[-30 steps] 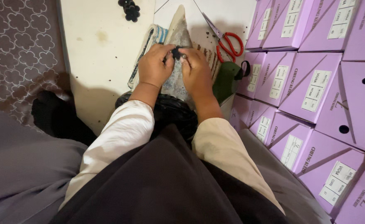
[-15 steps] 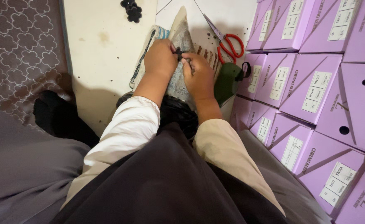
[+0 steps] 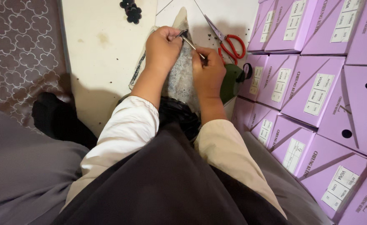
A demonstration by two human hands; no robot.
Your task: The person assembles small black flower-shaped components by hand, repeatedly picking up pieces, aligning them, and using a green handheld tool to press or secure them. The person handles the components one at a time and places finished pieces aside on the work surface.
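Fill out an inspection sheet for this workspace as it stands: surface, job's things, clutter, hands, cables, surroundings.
Surface: pale board with a few faint stains.
Job's things: speckled grey pointed piece lying on the board under both hands; thin metal tool spanning between the hands.
Clutter: red-handled scissors beside the right hand; small black flower-shaped pieces at the top edge; dark green object by the right wrist, kind unclear.
Hands: left hand closed on the piece near the tool's tip; right hand gripping the tool.
Cables: nothing seen.
Surroundings: stacked purple boxes on the right; patterned floor covering on the left.
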